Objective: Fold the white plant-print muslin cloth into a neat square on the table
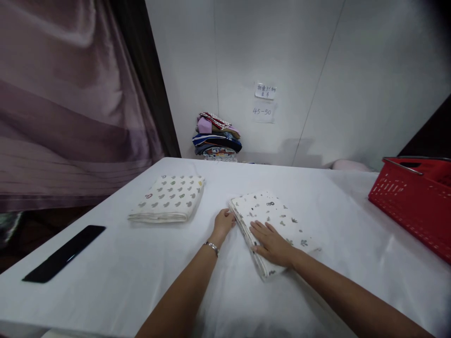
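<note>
The cloth (282, 220) lies folded in layers on the table (116, 300), a little right of centre before you, set askew with its stacked edges facing left. It is white, printed with small grey-green leaves and other little figures. Your right hand (269, 241) rests flat on its near left part, palm down, fingers stretched out and gripping nothing. Your left hand (223, 223) is at the cloth's far left corner with its fingers curled; you cannot tell from here whether they pinch the edge. A bracelet (213, 247) circles your left wrist.

To the left of the cloth, and apart from it, a second cloth (172, 198) lies folded flat, with rows of grey prints. Nearer you on that side is a flat black slab (65, 253). At your far right stands a red basket (416, 202), its metal handle folded down.

Beyond the table's far edge you see a pile of fabrics (217, 136) near the wall (299, 47), which bears an upper note (265, 91) and a lower note (263, 112). A mauve curtain (70, 103) hangs on the left.
</note>
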`<state>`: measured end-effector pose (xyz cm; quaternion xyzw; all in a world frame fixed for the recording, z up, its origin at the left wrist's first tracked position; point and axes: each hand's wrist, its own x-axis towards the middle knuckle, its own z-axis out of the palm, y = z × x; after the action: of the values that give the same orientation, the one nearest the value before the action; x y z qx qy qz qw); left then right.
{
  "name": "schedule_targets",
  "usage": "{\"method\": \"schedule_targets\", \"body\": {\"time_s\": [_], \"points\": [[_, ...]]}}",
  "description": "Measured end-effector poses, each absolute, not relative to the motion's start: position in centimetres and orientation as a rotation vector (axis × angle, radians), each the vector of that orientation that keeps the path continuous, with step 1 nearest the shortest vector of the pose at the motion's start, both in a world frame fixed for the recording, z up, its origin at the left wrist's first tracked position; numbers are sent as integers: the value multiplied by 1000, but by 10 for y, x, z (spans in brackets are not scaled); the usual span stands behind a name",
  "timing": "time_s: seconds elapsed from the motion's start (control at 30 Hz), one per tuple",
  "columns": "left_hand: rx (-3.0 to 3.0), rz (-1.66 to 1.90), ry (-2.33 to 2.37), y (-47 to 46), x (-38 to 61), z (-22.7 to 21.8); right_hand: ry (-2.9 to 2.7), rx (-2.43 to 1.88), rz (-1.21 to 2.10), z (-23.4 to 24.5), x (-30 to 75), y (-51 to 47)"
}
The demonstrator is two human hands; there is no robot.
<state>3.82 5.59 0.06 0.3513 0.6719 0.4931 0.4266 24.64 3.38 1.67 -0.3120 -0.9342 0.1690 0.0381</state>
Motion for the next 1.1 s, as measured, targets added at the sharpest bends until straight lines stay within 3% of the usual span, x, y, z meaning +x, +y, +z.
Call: {"method": "schedule_targets", "body": {"time_s": [0.37, 0.77, 1.1], "points": [[970, 1390, 1799, 79, 36, -17, -2694, -913, 637, 29, 233, 36], [1171, 1412, 1862, 78, 31, -30, -2572, -1516, 345, 39, 153, 101], [1252, 1368, 1898, 80, 30, -30, -2625, -1502, 383, 34, 151, 112]]}}
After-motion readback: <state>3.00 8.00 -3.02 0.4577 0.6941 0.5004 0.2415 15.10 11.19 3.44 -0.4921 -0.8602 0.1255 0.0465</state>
